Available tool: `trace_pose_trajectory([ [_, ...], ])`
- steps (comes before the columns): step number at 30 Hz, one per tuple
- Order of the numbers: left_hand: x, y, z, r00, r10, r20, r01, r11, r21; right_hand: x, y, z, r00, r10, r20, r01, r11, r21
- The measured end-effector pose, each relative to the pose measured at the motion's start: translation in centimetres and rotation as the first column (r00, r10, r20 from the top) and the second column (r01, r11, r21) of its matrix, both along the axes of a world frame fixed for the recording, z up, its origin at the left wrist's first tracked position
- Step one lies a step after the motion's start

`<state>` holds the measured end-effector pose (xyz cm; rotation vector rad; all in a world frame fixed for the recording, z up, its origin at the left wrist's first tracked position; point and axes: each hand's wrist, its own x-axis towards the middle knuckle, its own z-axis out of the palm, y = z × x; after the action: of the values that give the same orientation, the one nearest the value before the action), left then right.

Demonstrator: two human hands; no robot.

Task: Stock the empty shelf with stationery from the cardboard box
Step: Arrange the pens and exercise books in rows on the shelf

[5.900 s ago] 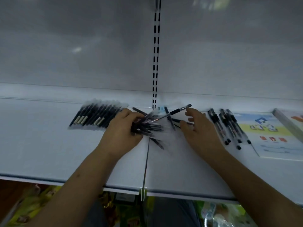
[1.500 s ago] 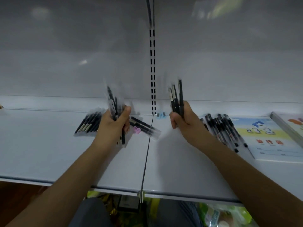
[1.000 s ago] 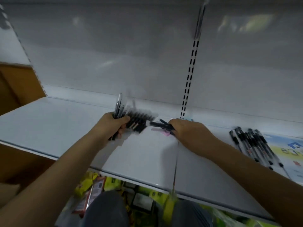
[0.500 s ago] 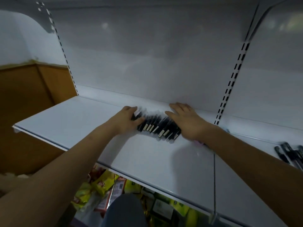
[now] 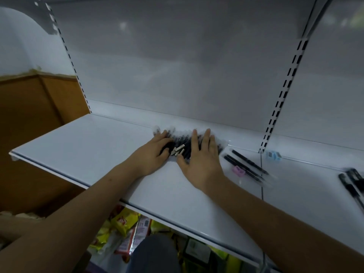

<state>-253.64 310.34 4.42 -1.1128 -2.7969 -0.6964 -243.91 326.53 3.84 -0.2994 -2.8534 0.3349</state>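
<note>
A white metal shelf (image 5: pixel 102 154) runs across the view below a plain grey back panel (image 5: pixel 177 71), with slotted uprights (image 5: pixel 283 95) at the left and right of the bay and a brown wooden wall (image 5: pixel 29 119) off to the left. Near the back of the shelf lies a row of black pens (image 5: pixel 182 143) in clear wrappers, side by side, their pale ends toward the front. The left hand (image 5: pixel 152 153) rests flat on the left end of the row, fingers straight and slightly spread. The right hand (image 5: pixel 201 158) lies flat on the right part of the row, fingers straight and pointing toward the back panel. The two hands are close together but not touching, and pens show in the gap between them. Just right of the right hand lie three more wrapped pens (image 5: pixel 246 166), slanted, with a pink sharpener (image 5: pixel 238 171) touching them at the front. A blue sharpener (image 5: pixel 272 155) sits by the foot of the right upright. More black pens (image 5: pixel 352 182) lie at the far right edge. Below the shelf, yellow packets (image 5: pixel 118 225) are visible.
</note>
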Motion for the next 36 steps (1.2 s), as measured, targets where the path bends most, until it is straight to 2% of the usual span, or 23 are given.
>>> trace_pose_trajectory([
  [4,-0.3,-1.6,0.8,0.993,-0.023,0.113,0.025,1.0,-0.018,0.2,0.0,0.3,0.994,0.108,0.024,-0.108,0.994,0.021],
  [6,-0.3,-2.0,1.0,0.993,-0.004,0.12,0.005,1.0,-0.002,0.0,0.0,0.7,0.991,0.121,0.053,-0.123,0.992,0.027],
  [9,0.3,-0.5,0.8,0.987,0.028,0.156,-0.051,0.988,0.148,0.0,-0.6,0.9,0.992,0.119,0.044,-0.119,0.993,0.004],
  [11,0.4,1.2,0.6,0.977,0.078,0.196,-0.124,0.965,0.233,0.0,-0.6,1.2,0.99,0.133,0.04,-0.129,0.989,-0.075],
  [13,-0.2,2.6,0.1,0.97,0.194,0.149,-0.222,0.954,0.202,0.4,0.4,2.0,0.991,0.136,-0.004,-0.136,0.982,-0.13],
  [15,-0.8,3.1,-0.3,0.936,0.328,0.127,-0.349,0.912,0.217,1.6,3.0,2.8,0.984,0.097,-0.147,-0.11,0.991,-0.082],
  [17,-0.7,3.2,-0.5,0.923,0.366,0.121,-0.385,0.89,0.245,3.2,6.8,3.4,0.961,0.048,-0.271,-0.053,0.999,-0.009],
  [18,-0.5,3.2,-0.6,0.926,0.363,0.104,-0.377,0.896,0.235,4.3,8.9,3.8,0.973,0.016,-0.232,-0.016,1.0,-0.001],
  [21,0.1,3.1,-0.4,0.936,0.348,0.052,-0.35,0.908,0.232,8.0,13.4,4.9,0.99,-0.044,0.132,0.049,0.998,-0.04],
  [23,0.4,2.8,-0.2,0.944,0.324,0.069,-0.33,0.905,0.267,9.7,14.4,5.0,0.971,-0.031,0.236,0.043,0.998,-0.047],
  [28,1.3,2.4,0.3,0.945,0.298,0.137,-0.326,0.891,0.315,10.7,14.0,2.9,0.986,0.006,0.164,0.006,0.997,-0.073],
  [31,1.5,2.2,0.4,0.937,0.295,0.186,-0.34,0.889,0.306,10.4,13.2,2.3,0.993,-0.041,0.109,0.033,0.996,0.077],
  [36,2.2,2.3,0.7,0.95,0.259,0.176,-0.306,0.89,0.338,9.3,13.3,2.3,0.985,-0.134,0.109,0.103,0.962,0.252],
])
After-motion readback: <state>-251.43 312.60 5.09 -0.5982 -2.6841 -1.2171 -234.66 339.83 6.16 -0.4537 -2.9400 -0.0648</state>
